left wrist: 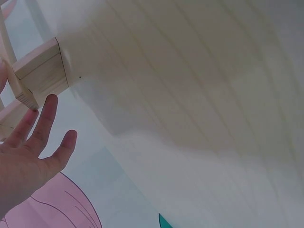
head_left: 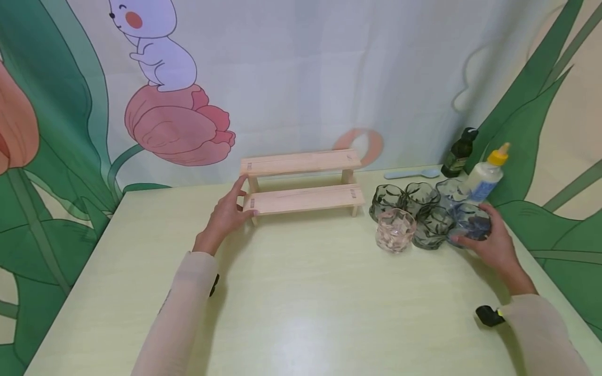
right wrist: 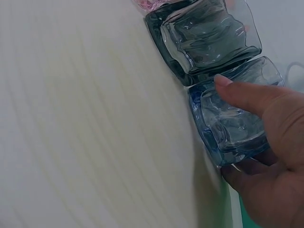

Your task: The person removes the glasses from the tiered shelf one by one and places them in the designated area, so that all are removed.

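A two-step wooden shelf stands at the back of the table. My left hand touches its left end, fingers spread and mostly straight; in the left wrist view the fingertips rest by the end of a plank. On the right, my right hand holds a blue glass, thumb on one side and fingers on the other. Beside this glass, touching it, stands a smoky grey-green glass. A pink glass and several other grey and bluish glasses are grouped close together.
Behind the glasses stand a white bottle with a yellow cap and a dark bottle. A light blue spoon lies near the back edge. A printed curtain hangs directly behind the table.
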`<state>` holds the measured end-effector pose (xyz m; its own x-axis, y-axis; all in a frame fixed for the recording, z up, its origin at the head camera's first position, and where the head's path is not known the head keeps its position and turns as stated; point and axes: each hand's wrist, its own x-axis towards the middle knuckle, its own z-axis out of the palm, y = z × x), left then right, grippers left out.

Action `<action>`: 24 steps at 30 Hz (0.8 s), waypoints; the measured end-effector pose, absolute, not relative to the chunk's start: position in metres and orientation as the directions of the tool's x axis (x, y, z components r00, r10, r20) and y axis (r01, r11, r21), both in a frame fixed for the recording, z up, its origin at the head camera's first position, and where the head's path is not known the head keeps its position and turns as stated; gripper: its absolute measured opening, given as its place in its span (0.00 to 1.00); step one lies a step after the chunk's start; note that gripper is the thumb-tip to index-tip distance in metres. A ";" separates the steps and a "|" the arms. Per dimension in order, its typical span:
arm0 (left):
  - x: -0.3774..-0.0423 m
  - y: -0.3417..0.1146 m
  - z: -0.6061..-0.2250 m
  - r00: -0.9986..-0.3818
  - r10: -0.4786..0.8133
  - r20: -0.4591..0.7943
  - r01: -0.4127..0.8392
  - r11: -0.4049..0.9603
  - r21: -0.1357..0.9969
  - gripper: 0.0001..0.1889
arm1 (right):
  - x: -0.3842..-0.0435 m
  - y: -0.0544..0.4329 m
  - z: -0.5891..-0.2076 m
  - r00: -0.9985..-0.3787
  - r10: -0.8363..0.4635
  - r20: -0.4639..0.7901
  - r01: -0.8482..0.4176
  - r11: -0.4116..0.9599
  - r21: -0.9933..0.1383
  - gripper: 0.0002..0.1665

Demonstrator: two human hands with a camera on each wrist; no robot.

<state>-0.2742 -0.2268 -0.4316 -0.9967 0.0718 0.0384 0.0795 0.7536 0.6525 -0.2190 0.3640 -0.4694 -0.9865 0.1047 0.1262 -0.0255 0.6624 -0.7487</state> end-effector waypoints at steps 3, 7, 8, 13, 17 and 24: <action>-0.275 -0.225 -0.433 -0.996 0.078 0.045 0.089 0.751 0.654 0.53 | -0.217 0.366 -0.467 -0.990 0.089 0.112 -0.023 0.671 -0.741 0.63; -0.276 -0.224 -0.435 -0.996 0.082 0.041 0.089 0.750 0.655 0.53 | -0.210 0.367 -0.460 -0.994 0.079 0.076 -0.002 0.683 -0.730 0.66; -0.276 -0.224 -0.436 -0.996 0.085 0.040 0.090 0.751 0.654 0.53 | -0.208 0.368 -0.456 -0.994 0.073 0.075 -0.005 0.685 -0.728 0.66; -0.277 -0.224 -0.435 -0.995 0.088 0.041 0.093 0.748 0.657 0.53 | -0.199 0.367 -0.429 -0.990 0.038 0.135 -0.070 0.702 -0.708 0.64; -0.278 -0.227 -0.435 -0.995 0.089 0.053 0.103 0.754 0.649 0.53 | -0.202 0.356 -0.405 -0.982 0.068 0.177 -0.077 0.710 -0.700 0.60; -0.273 -0.235 -0.438 -0.993 0.070 0.091 0.109 0.825 0.554 0.52 | -0.224 0.313 -0.373 -0.985 0.036 0.171 -0.094 0.715 -0.692 0.56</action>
